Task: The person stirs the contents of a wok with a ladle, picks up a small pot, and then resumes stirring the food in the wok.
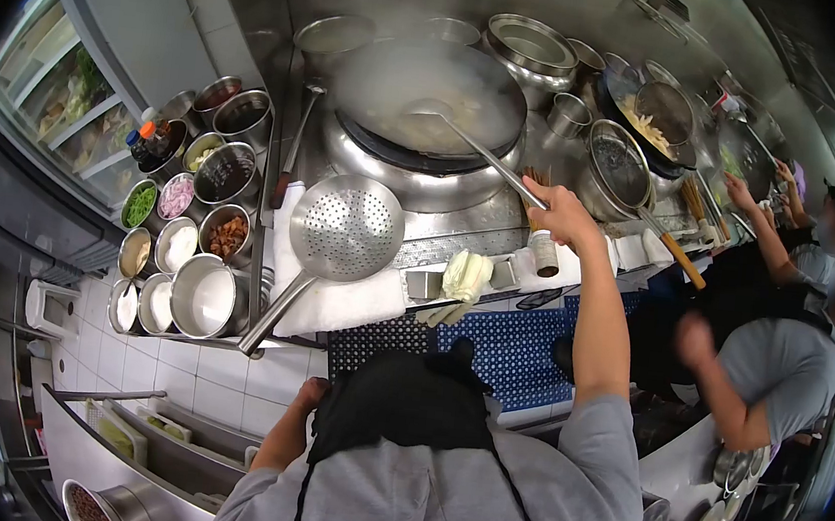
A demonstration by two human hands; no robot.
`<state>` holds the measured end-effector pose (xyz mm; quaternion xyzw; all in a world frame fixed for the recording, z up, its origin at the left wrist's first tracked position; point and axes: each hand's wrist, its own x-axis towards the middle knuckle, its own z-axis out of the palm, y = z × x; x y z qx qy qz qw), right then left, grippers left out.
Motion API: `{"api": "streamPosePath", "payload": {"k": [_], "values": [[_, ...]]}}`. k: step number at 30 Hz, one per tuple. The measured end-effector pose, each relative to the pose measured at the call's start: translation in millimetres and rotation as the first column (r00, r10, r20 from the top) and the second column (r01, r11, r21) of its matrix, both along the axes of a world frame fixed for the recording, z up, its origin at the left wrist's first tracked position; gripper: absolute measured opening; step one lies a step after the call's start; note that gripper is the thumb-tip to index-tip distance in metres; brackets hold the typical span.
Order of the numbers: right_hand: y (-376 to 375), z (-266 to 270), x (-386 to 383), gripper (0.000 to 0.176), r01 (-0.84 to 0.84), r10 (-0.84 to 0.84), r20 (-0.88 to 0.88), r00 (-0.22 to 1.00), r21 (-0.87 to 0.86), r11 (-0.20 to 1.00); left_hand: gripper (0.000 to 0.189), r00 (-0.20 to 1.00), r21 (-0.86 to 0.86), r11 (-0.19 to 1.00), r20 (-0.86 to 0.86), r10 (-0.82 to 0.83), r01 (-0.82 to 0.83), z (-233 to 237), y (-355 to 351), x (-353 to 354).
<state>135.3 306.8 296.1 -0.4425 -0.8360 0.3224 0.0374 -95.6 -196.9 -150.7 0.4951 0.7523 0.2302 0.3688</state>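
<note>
My right hand (564, 217) is wrapped round the handle of a long metal ladle (485, 157). The ladle's bowl rests in a large black wok (514, 119) where steam rises and partly hides the pale contents. Low by my waist, beside the black apron (404, 405), hangs my left hand (312, 391); its fingers are too small and partly hidden to read. In front of it a perforated strainer (347, 229) lies on a white towel (363, 306), its handle pointing toward me. A pair of pale gloves (466, 277) lies on the ledge below the wok.
Steel pots of ingredients (205, 295) stand at the left, holding chopped greens, onion and white powders. A wire strainer (620, 164) with a wooden handle sits over a pot at the right. Co-workers (780, 356) stand close on my right, near a second wok (683, 161).
</note>
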Motion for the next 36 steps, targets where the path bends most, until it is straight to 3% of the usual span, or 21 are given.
{"api": "streamPosePath", "payload": {"k": [1,4,5,10,15,19,21,22,25,28,32,34,36], "values": [[-2,3,4,0.057,-0.002,0.002,0.003,1.000,0.010,1.000,0.027,0.998,0.011,0.999,-0.033,-0.051,0.051,3,1,0],[-8,7,15,0.056,0.000,0.000,0.013,1.000,0.023,1.000,0.029,0.995,-0.199,0.975,-0.044,0.095,-0.101,11,6,8],[-10,7,18,0.056,0.002,-0.002,0.016,1.000,0.025,1.000,0.029,0.988,-0.188,0.969,-0.029,0.155,-0.157,8,7,8],[-27,-5,36,0.058,0.057,-0.060,-0.075,0.995,-0.037,0.998,0.031,0.887,-0.254,0.885,0.151,0.436,-0.391,-22,4,8],[-39,-10,49,0.057,0.168,-0.216,-0.151,0.965,-0.278,0.946,0.031,0.932,-0.350,0.889,0.102,0.349,-0.294,-8,10,5],[-28,-3,61,0.058,0.140,-0.166,-0.106,0.980,-0.215,0.966,0.033,0.960,-0.294,0.922,0.045,0.275,-0.251,-11,8,0],[-24,10,59,0.058,0.155,-0.166,-0.049,0.985,-0.182,0.971,0.038,0.928,-0.182,0.941,0.192,0.318,-0.285,-5,8,0],[-19,9,57,0.058,0.124,-0.126,-0.014,0.992,-0.103,0.987,0.041,0.904,-0.132,0.941,0.265,0.336,-0.311,-4,3,-1],[-22,28,37,0.058,-0.007,-0.014,0.172,0.985,0.124,0.992,0.054,0.974,-0.208,0.966,0.136,0.182,-0.152,-12,4,-5],[-9,1,20,0.056,-0.131,0.074,0.158,0.985,0.388,0.912,0.066,0.921,-0.019,0.976,0.327,0.209,-0.215,-21,0,-12],[-7,-31,-14,0.053,-0.114,0.016,0.200,0.980,0.489,0.865,0.066,0.914,-0.027,0.966,0.319,0.252,-0.257,-12,0,-8],[-2,-56,-29,0.058,-0.097,-0.007,0.202,0.979,0.502,0.859,0.065,0.886,-0.030,0.958,0.371,0.277,-0.286,-32,-4,-11],[-6,-67,-42,0.058,-0.072,-0.036,0.203,0.978,0.501,0.863,0.058,0.939,-0.100,0.960,0.202,0.278,-0.262,-34,-7,-8]]}}
